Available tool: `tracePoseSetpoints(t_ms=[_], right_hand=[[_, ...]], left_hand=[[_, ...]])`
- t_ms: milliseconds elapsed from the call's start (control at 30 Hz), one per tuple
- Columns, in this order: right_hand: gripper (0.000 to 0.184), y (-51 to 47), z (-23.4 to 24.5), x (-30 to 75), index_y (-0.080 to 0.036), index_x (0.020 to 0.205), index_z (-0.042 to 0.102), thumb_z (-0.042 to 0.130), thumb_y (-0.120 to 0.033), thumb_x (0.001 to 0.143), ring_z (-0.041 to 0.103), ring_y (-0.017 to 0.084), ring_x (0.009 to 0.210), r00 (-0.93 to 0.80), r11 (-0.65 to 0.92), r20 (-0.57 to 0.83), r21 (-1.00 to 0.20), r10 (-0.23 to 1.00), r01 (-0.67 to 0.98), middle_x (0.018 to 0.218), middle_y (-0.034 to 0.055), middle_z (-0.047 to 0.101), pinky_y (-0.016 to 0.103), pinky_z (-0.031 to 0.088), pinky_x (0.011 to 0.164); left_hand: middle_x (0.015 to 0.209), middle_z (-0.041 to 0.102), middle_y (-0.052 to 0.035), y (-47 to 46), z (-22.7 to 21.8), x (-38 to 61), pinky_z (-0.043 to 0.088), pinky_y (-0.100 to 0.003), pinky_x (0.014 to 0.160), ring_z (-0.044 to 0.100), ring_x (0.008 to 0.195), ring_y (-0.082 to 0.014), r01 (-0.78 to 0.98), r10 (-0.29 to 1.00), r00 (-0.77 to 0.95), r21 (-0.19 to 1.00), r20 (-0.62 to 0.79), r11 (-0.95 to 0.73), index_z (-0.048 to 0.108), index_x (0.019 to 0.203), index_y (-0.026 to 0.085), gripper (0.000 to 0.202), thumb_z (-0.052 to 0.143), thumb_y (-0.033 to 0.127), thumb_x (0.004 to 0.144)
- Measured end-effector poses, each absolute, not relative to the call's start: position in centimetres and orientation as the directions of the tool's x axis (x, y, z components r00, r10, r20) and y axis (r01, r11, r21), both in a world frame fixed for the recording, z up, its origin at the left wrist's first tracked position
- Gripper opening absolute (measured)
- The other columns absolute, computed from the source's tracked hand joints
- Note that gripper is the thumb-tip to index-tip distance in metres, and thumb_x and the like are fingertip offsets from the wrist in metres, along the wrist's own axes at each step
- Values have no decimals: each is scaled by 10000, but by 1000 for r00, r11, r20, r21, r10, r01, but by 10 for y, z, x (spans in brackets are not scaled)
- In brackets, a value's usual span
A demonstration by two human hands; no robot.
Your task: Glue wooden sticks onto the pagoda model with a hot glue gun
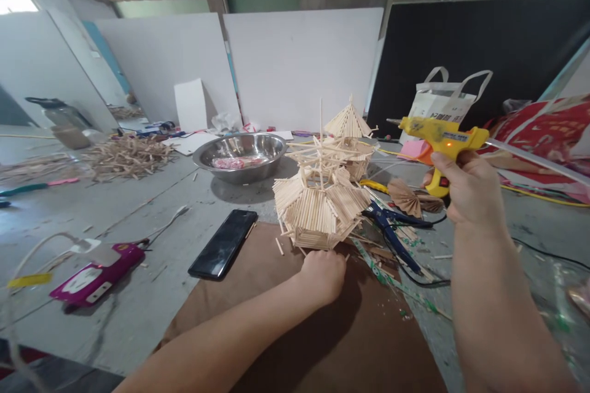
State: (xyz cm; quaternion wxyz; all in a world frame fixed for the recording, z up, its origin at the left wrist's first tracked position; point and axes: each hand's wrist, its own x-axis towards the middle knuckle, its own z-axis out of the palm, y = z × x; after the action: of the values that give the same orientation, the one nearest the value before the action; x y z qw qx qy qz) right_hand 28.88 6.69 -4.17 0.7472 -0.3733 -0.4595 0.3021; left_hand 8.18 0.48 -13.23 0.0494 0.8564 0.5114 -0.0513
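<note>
My right hand (474, 184) is raised at the right, wrapped round the handle of a yellow hot glue gun (445, 134). The gun's orange light is lit, its nozzle points left, and a clear glue stick (530, 158) sticks out of its back. Low in the middle, my left hand (324, 275) is closed at the front lower edge of a model pavilion (308, 212) made of thin wooden sticks. Its fingertips are turned away, so what they hold is hidden. Behind stands a second stick-built part with a pointed roof (349, 121).
Brown cloth (369, 344) lies under the model. Left of it are a black phone (224, 244), a purple power strip (99, 276) and a steel bowl (242, 156). Blue-handled pliers (396, 239) and a cable lie right. A stick pile (131, 156) and white bag (437, 101) stand farther back.
</note>
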Motion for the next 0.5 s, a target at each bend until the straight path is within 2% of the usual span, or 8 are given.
tracePoseSetpoints(t_ms=[167, 333, 500], right_hand=[[248, 71, -45, 282, -167, 724, 543, 698, -236, 544, 484, 73, 343, 362, 487, 391, -842, 846, -231, 538, -65, 551, 190, 402, 318], [241, 79, -56, 259, -169, 686, 545, 688, -266, 519, 511, 79, 391, 203, 223, 134, -820, 970, -527, 505, -72, 535, 185, 416, 324], [201, 91, -76, 236, -161, 676, 550, 643, -288, 551, 594, 125, 479, 210, 97, -34, -808, 977, -581, 536, -24, 612, 194, 448, 350]], left_hand=[[774, 652, -158, 8, -131, 77, 495, -386, 597, 624, 734, -284, 882, 874, 469, 28, -130, -470, 617, 819, 99, 196, 528, 120, 646], [815, 635, -125, 9, -136, 70, 493, -364, 626, 610, 751, -245, 839, 837, 543, 30, -68, -543, 601, 810, 115, 183, 439, 106, 725], [967, 592, -102, 8, -142, 63, 486, -324, 697, 561, 867, -218, 795, 797, 601, 57, 55, -603, 592, 811, 137, 237, 369, 216, 814]])
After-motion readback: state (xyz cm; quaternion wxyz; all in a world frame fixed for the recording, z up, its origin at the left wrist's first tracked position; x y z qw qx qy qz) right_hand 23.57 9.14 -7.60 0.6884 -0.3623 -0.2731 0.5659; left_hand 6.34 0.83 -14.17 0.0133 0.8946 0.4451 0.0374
